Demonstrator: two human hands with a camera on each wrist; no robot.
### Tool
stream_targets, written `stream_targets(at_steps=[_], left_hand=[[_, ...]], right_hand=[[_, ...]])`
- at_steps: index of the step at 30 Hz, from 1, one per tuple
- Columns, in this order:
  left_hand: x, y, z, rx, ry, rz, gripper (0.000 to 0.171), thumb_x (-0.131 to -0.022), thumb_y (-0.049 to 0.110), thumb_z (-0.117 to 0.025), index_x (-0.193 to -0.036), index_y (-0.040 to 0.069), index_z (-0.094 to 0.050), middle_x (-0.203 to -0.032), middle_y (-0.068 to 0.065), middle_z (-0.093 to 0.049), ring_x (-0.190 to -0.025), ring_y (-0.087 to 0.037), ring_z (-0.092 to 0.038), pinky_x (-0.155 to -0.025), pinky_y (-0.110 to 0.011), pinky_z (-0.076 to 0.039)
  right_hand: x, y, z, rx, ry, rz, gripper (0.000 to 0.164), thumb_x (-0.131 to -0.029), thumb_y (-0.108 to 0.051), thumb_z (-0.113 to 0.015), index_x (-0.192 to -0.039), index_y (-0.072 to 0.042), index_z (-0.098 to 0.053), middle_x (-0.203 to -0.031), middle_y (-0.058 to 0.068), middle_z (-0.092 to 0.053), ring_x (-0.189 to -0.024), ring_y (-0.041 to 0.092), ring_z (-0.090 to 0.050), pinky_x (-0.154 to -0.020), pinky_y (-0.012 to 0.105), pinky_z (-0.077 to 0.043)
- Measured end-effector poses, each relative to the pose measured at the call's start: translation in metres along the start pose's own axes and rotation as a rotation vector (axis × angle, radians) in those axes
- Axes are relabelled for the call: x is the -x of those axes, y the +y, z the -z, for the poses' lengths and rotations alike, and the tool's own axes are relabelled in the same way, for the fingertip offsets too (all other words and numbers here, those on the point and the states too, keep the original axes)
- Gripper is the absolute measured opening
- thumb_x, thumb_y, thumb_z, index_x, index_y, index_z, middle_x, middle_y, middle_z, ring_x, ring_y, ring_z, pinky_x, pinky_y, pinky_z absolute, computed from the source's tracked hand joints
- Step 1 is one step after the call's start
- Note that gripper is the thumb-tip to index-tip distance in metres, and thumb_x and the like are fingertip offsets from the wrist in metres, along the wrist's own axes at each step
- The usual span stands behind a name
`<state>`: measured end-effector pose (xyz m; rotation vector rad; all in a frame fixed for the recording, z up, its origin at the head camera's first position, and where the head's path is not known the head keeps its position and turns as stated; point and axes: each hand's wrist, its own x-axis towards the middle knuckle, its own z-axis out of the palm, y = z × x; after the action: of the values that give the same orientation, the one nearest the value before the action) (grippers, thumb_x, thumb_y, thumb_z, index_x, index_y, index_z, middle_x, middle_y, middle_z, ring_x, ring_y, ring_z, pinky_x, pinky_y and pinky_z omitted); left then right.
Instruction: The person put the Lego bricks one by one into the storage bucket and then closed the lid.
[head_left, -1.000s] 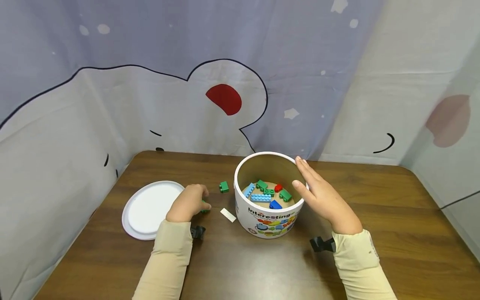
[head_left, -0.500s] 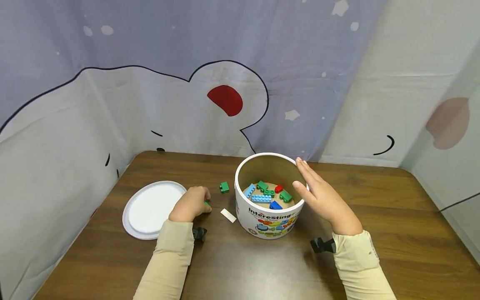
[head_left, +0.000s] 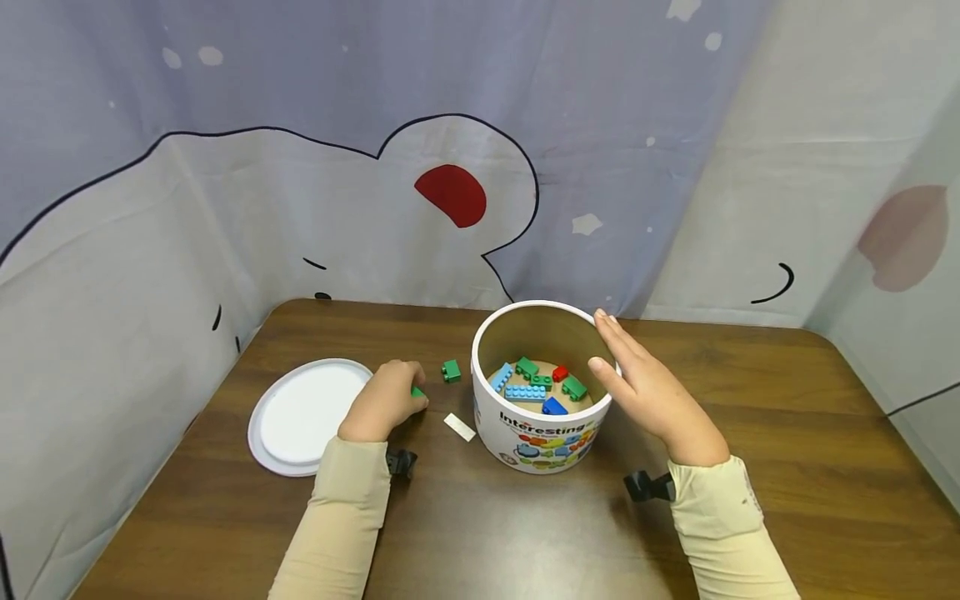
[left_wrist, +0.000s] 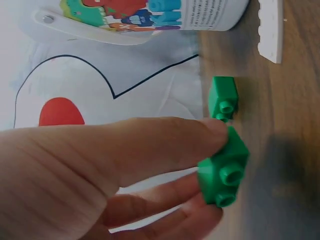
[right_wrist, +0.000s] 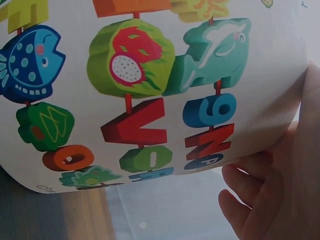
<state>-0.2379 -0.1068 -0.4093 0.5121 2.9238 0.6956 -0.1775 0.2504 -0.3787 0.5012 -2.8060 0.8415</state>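
My left hand (head_left: 382, 402) pinches a green building block (left_wrist: 225, 172) between thumb and fingers, low over the table and left of the bucket. Only a sliver of that block shows in the head view. A second green block (head_left: 451, 372) lies just beyond it on the table. My right hand (head_left: 660, 400) rests against the right side of the white printed bucket (head_left: 542, 448), its fingers straight along the rim. Inside the bucket lie several blocks: light blue (head_left: 525, 393), green (head_left: 574, 388), red (head_left: 560, 373) and dark blue (head_left: 554, 407).
A round white lid (head_left: 303, 417) lies at the left, partly behind my left hand. Between hand and bucket is a flat white strip (head_left: 460, 427). The wooden table (head_left: 510, 533) ends at a printed curtain (head_left: 337, 217) behind it.
My left hand, with the green block, has lifted slightly and shifted a little away from me and to the right. The right hand stays against the bucket.
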Motion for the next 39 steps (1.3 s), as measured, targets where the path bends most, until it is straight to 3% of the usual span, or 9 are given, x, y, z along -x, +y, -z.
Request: stream_targets(at_steps=[13,23,33,39], left_hand=[[0.003,0.016,0.008,0.067,0.143,-0.130,0.016,-0.087,0.004,-0.078,-0.100,-0.001,-0.072,-0.098,-0.015,-0.066,-0.087,-0.026,-0.061,-0.079,-0.040,-0.056],[0.008,0.031,0.016,0.103,0.234,-0.221,0.024,-0.090,0.012,-0.079,-0.108,0.000,-0.070,-0.102,-0.013,-0.065,-0.081,-0.021,-0.060,-0.073,-0.034,-0.055],[0.015,0.040,0.025,0.232,0.388,-0.331,0.026,-0.086,0.011,-0.082,-0.106,-0.001,-0.070,-0.105,-0.013,-0.067,-0.093,-0.026,-0.066,-0.084,-0.040,-0.060],[0.021,0.053,0.028,0.282,0.443,-0.373,0.026,-0.086,0.011,-0.082,-0.108,0.001,-0.071,-0.106,-0.010,-0.067,-0.093,-0.021,-0.067,-0.085,-0.033,-0.060]], right_hand=[[-0.001,0.002,0.000,0.004,0.002,0.003,0.067,-0.108,-0.041,-0.046,-0.164,-0.014,-0.019,-0.168,0.009,-0.020,-0.154,0.031,-0.019,-0.120,0.058,-0.024],[-0.001,0.002,0.001,0.004,-0.003,0.000,0.067,-0.108,-0.041,-0.045,-0.164,-0.015,-0.018,-0.168,0.007,-0.019,-0.154,0.029,-0.018,-0.120,0.059,-0.024],[0.000,0.002,0.001,0.003,0.002,0.004,0.067,-0.108,-0.041,-0.046,-0.163,-0.013,-0.020,-0.168,0.009,-0.020,-0.153,0.033,-0.020,-0.120,0.059,-0.024],[-0.001,0.002,0.000,-0.003,-0.001,0.003,0.068,-0.108,-0.041,-0.046,-0.163,-0.014,-0.019,-0.168,0.008,-0.020,-0.154,0.031,-0.019,-0.120,0.058,-0.024]])
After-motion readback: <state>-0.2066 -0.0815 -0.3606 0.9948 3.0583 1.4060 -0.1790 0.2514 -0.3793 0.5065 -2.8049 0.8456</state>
